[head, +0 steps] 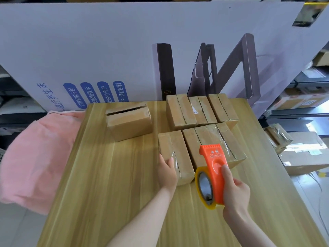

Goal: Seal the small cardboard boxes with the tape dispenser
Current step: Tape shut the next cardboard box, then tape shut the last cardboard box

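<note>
Head view of a wooden bench carrying seven small cardboard boxes. The left hand lies on the near left corner of the front box. Its fingers are extended along the left edge and its thumb rests on the taped top, so it presses rather than clasps. The right hand is wrapped around the orange tape dispenser, with the thumb flat on the side plate. The dispenser is held above the bench near the front edge, and its toothed end points away from the person. The yellowish tape roll faces left, just beside the front box. The dispenser hides the near end of the two neighbouring boxes, which lie touching each other and the front box under glossy tape. Behind them a back row of three taped boxes stands side by side, close against the front group. The open box sits apart on the left half of the bench, its top flaps ajar with a dark slit between them. A tall white carton, printed with blue labels and a furniture picture, stands directly behind the bench and blocks the view beyond. A pink cloth lies against the left edge of the bench. On the right, shelves hold parcels, and brown cartons are stacked low beside the bench.
</note>
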A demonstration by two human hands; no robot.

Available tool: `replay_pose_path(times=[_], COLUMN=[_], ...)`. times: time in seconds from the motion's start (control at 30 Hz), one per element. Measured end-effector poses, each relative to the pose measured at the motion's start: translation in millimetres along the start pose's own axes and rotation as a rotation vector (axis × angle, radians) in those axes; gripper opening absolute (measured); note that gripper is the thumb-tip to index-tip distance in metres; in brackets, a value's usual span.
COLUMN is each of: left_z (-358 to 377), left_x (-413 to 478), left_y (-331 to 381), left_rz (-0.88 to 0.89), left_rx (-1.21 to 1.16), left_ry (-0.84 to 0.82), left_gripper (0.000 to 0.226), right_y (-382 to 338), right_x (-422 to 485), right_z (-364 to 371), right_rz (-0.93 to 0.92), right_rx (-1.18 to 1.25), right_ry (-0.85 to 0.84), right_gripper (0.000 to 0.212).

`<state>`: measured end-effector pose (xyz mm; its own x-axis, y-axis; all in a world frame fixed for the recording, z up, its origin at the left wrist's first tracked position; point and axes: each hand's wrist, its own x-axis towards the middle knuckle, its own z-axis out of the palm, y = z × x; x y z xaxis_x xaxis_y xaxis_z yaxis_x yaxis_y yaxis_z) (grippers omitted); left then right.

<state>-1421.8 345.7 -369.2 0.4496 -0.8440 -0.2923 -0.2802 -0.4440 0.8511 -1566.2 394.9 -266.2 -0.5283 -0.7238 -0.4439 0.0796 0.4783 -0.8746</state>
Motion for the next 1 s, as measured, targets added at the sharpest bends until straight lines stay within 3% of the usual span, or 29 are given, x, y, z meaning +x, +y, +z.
replay_pose_path(times=[0.23, 0.47, 0.8, 0.93, 1.0], left_z=[16.5, -8.1, -131.0, -141.7, -138.3], left_x=[24.0, 42.1, 192.1, 264.3, 290.8], left_y=[10.7, 9.5, 48.5, 62.8, 60.2], left_rz=[0.007, 0.061, 0.472, 0.504, 0.397], left_rx=[0.069, 0.040, 0.597, 0.728, 0.805], left_ry=[0.073, 0.008, 0.121, 0.035, -0.055], left_gripper=[0.056, 0.059, 0.051, 0.054, 0.058], right_y=[-1.4, -6.6, -19.5, -8.0, -4.9], right_x=[14.1, 17.8, 10.2, -3.7, -12.9], right_z=[-2.0, 29.3, 101.3, 107.3, 104.1], right_rz=[0.017, 0.023, 0.002, 0.012, 0.013], right_rx=[0.018, 0.051, 0.101, 0.138, 0.130], right_ry=[0.016, -0.057, -0.070, -0.018, 0.025], right_gripper=[0.051, 0.059, 0.050, 0.061, 0.055])
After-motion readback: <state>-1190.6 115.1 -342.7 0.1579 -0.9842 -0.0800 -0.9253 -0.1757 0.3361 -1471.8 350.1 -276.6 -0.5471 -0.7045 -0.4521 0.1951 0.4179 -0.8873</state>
